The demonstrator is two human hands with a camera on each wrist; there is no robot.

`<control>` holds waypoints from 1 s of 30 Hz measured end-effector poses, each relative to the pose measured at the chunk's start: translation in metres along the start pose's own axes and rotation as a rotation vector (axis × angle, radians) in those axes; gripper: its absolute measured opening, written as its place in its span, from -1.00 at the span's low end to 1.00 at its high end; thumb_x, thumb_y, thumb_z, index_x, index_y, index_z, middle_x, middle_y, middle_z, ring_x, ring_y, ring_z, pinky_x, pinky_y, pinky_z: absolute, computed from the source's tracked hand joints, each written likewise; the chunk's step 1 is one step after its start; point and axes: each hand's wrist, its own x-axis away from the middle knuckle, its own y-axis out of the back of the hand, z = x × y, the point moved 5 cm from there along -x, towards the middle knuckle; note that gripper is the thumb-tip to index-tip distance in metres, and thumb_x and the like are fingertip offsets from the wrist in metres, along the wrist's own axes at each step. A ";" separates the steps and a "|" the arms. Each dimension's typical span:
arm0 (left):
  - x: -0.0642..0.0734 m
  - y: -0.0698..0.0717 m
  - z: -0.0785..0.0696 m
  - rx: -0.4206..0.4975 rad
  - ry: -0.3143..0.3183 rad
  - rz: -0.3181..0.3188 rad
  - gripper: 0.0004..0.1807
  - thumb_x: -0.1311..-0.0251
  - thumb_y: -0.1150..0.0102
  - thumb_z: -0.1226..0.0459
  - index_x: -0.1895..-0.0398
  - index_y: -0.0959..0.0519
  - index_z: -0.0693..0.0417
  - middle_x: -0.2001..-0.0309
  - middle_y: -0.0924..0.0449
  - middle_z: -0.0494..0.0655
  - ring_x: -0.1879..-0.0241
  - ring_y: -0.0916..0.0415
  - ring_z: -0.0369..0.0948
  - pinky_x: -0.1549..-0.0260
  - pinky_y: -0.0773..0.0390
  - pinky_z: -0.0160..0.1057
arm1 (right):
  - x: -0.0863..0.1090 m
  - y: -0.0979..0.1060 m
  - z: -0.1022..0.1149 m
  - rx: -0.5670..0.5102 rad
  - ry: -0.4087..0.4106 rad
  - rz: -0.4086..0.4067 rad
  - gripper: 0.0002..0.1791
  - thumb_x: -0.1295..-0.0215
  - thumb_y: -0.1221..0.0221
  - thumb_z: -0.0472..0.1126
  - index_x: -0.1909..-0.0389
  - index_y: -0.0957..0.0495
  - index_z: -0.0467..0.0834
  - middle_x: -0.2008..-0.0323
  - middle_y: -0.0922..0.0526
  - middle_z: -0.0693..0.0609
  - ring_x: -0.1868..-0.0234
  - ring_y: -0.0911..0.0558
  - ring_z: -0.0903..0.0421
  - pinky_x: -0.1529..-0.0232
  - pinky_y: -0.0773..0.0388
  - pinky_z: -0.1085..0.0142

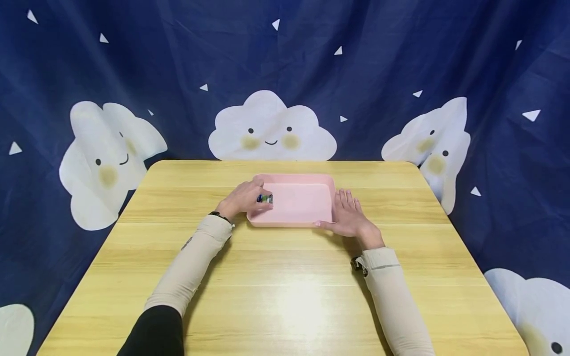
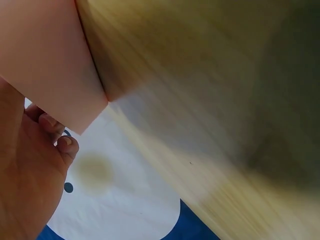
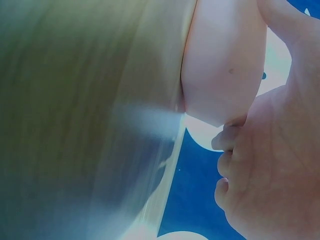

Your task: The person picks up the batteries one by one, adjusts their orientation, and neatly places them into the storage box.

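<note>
The work in hand looks to be partway through, with the one small object in sight not yet let go. The left hand [image 1: 245, 196] reaches over the left end of a shallow, rectangular pale-pink tray [image 1: 300, 200], pinching a small dark-blue, green and silvery object [image 1: 265, 199] between thumb and fingers. That object sits just inside the tray's left side; whether it touches the floor of the tray or hangs slightly above it, I cannot tell, and the left wrist view does not show it. The right hand [image 1: 349, 217] lies with its fingers extended along the tray's right wall, its thumb at the near right corner, and grips nothing else; it seems to be steadying the tray. What appears done is that the tray stands flat on the pale wood-grain table [image 1: 267, 282], near its far edge, and the object is within its outline. What seems left is the release, or any further placing, and withdrawing both hands.
</note>
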 end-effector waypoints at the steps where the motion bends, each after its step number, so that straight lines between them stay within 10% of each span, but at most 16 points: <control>1: 0.000 -0.001 0.001 -0.003 0.005 0.006 -0.43 -0.27 -0.36 -0.12 -0.23 -0.69 -0.02 0.30 -0.31 -0.05 0.44 -0.20 -0.15 0.47 -0.15 -0.24 | 0.000 0.000 0.000 -0.002 0.000 0.002 0.41 -0.27 -0.04 0.57 -0.61 0.36 -0.44 -0.64 0.37 -0.38 -0.67 0.33 -0.35 -0.61 0.34 -0.25; 30: 0.000 0.000 0.006 0.078 0.009 -0.018 -0.46 -0.32 -0.31 -0.07 -0.15 -0.69 0.13 0.18 -0.48 0.01 0.26 -0.41 -0.11 0.22 -0.44 -0.16 | 0.001 0.002 0.000 0.013 0.005 0.004 0.38 -0.30 -0.04 0.54 -0.61 0.36 -0.43 -0.64 0.36 -0.38 -0.67 0.32 -0.34 -0.62 0.32 -0.24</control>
